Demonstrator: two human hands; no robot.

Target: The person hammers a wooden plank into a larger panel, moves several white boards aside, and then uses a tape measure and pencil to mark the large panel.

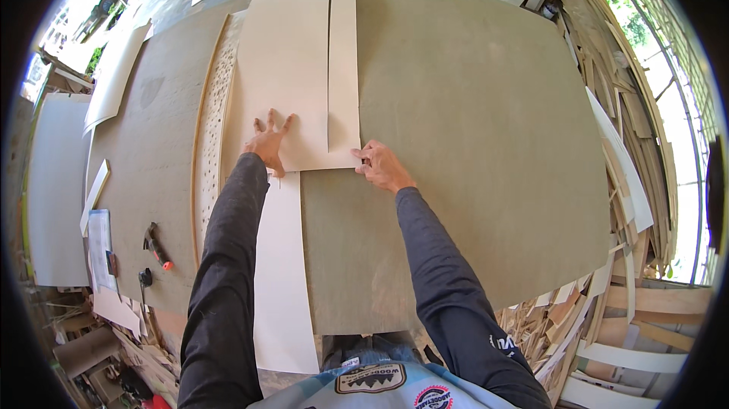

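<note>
A pale cream sheet (288,75) lies flat on a large grey-brown board (471,143). A long cut runs down the sheet and sets off a narrow strip (344,60) on its right side. My left hand (268,142) rests flat on the sheet near its lower edge, fingers spread. My right hand (380,166) pinches the lower right corner of the strip, fingers curled on its edge. A long white strip (281,272) lies on the board below the sheet, between my forearms.
A perforated board (211,128) lies left of the sheet. A red-tipped hand tool (156,246) and papers (99,246) sit at the left. White panels (57,189) stand farther left. Piles of wood offcuts (607,310) crowd the right and lower right.
</note>
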